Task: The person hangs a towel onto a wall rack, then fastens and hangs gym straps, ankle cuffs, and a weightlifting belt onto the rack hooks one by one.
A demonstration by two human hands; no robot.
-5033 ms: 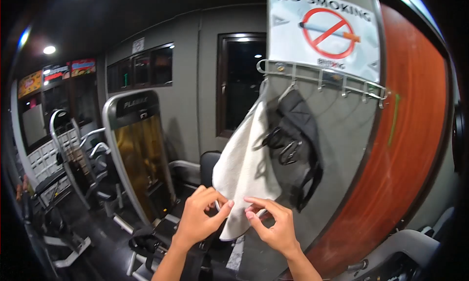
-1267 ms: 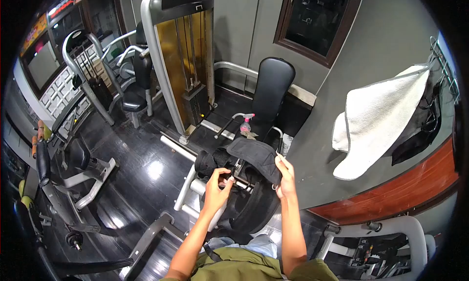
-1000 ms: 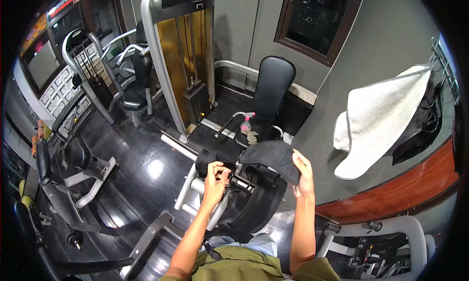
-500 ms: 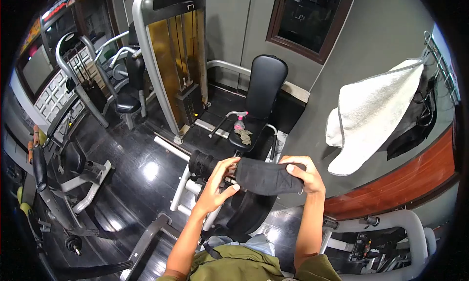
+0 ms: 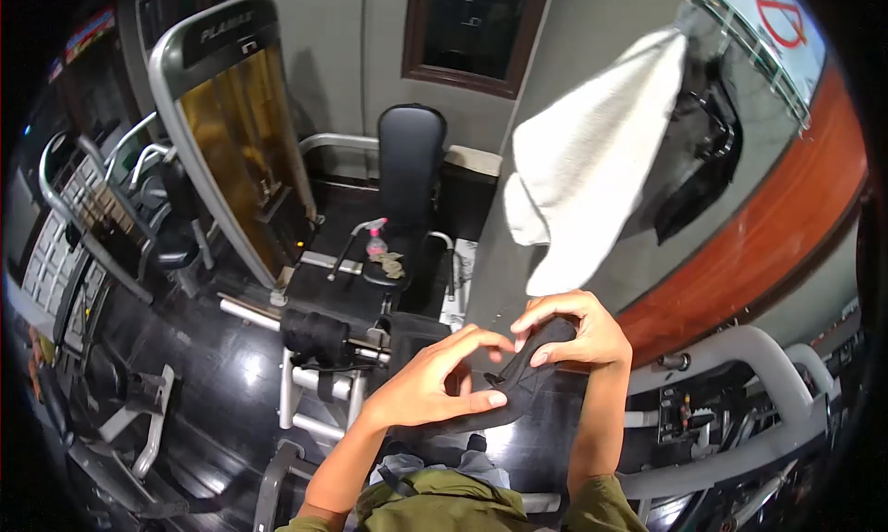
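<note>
Strap, only partly folded at lower centre: our right hand grips it; whether our left hand does, we cannot tell.

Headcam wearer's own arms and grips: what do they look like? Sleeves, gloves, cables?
Left grip and right grip are plain human hands: no gloves, rings or watch visible. Forearms are bare, with no cables or markings showing. Right sleeve is olive green and short, ending near the elbow; only a bit of the matching left sleeve shows.
</note>
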